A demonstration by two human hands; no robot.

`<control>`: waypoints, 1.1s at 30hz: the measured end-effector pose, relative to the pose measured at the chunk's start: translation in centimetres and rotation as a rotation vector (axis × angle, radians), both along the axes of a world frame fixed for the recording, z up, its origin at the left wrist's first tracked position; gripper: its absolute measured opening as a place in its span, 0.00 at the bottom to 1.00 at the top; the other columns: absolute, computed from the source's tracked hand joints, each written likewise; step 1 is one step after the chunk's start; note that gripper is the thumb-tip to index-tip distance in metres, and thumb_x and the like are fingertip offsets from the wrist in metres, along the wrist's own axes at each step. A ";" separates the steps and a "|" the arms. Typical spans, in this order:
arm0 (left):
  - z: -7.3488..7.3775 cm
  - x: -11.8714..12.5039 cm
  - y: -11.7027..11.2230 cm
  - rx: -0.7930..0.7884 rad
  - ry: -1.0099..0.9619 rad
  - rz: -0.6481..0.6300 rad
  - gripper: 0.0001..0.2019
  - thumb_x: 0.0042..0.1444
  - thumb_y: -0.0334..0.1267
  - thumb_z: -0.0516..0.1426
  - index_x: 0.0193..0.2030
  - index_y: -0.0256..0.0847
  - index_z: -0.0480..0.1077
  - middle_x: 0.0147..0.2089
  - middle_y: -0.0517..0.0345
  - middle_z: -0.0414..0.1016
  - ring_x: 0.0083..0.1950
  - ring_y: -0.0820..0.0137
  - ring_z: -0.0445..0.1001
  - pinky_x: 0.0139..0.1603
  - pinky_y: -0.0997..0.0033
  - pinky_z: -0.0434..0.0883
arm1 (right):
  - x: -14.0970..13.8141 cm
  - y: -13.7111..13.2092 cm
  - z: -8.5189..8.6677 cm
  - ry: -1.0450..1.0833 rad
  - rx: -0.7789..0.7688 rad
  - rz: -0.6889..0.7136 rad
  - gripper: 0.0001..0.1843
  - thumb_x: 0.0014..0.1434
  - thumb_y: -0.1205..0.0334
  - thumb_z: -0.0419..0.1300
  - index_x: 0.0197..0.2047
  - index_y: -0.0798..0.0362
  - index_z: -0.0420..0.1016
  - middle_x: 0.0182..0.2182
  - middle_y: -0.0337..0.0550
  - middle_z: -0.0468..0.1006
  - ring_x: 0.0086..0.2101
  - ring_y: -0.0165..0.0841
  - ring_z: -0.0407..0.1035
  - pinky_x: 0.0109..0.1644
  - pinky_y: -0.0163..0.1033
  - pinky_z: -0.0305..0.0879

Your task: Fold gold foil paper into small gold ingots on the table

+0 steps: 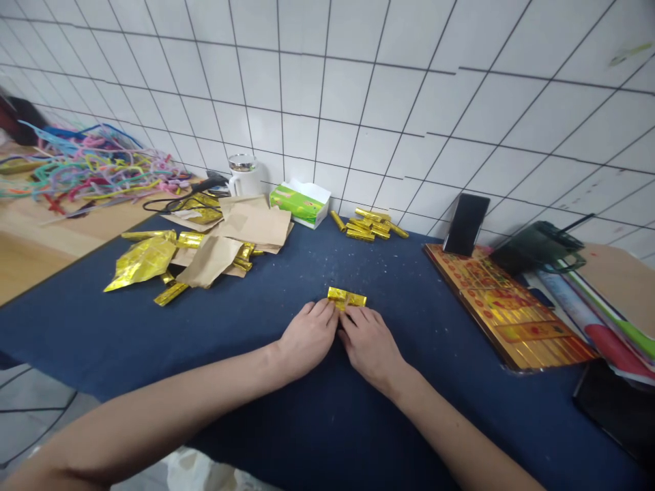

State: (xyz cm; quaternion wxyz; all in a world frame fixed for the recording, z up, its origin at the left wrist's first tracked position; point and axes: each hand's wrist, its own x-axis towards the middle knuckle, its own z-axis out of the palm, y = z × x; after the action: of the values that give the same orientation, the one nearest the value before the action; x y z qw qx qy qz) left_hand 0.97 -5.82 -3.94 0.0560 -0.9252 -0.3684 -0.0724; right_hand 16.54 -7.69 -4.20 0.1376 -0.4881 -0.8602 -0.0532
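A shiny gold foil paper roll point(353, 298) lies crosswise on the dark blue tablecloth in the middle. Both hands meet at its near side. My left hand point(310, 337) has its fingers curled together at the roll's left part. Close beside it, my right hand point(373, 344) is closed too, fingertips pressed on the foil at the right. The fingers cover the near edge of the foil, and a small brownish bit shows between them. Toward the wall lies a small pile of finished-looking gold rolls point(369, 225).
At the left lie brown paper sheets point(256, 221) and crumpled gold foil point(143, 259). A green tissue pack point(297, 203) and white mug point(244, 179) stand by the tiled wall. To the right are a phone point(465, 224), a red-gold packet point(512, 307) and a dark cup point(532, 245).
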 end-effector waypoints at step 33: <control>1.7 -0.6 4.1 -0.228 -0.163 -0.031 0.12 0.55 0.38 0.53 0.45 0.44 0.70 0.50 0.50 0.64 0.53 0.61 0.61 0.50 0.59 0.61 | -3.1 -2.5 3.4 0.104 -0.234 0.211 0.16 0.52 0.51 0.56 0.38 0.54 0.73 0.41 0.49 0.74 0.48 0.42 0.62 0.55 0.51 0.51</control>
State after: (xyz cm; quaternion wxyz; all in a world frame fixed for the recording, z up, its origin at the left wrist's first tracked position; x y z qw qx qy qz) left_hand 0.37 -1.73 -2.23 -0.0807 -0.9222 -0.3632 -0.1058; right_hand 13.44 -10.23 -0.80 0.1290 -0.4100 -0.8987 0.0876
